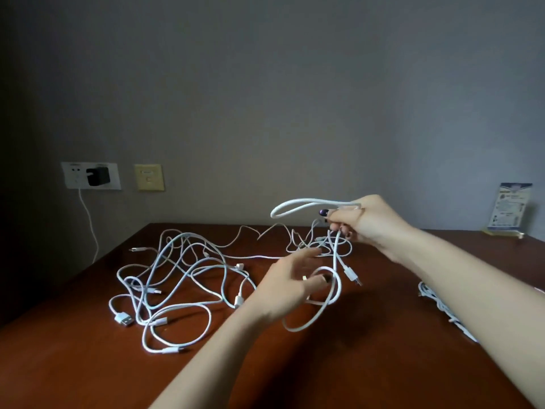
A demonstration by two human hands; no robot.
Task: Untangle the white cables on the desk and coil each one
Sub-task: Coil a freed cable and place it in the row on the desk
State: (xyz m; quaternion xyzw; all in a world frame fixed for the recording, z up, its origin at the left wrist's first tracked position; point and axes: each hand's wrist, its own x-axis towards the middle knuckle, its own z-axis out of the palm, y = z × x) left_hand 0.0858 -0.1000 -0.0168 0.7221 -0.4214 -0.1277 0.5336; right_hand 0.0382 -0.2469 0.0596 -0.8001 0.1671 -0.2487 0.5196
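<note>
Grips one cable [298,201] in curled right fingers [342,215], lifted off the table [88,364] with a loop jutting left of them and the plug [352,276] hanging below, and spreads left fingers [306,255] loosely beside that slack, seemingly to draw it clear of the tangle [177,276] further left.

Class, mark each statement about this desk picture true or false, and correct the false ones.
1. The right hand holds a looped white cable above the desk. True.
2. The black charger lies on the desk. False: it is plugged into the wall socket.
3. A tangle of white cables lies on the desk. True.
4. The printed card stands at the desk's left rear. False: it stands at the right rear.
</note>
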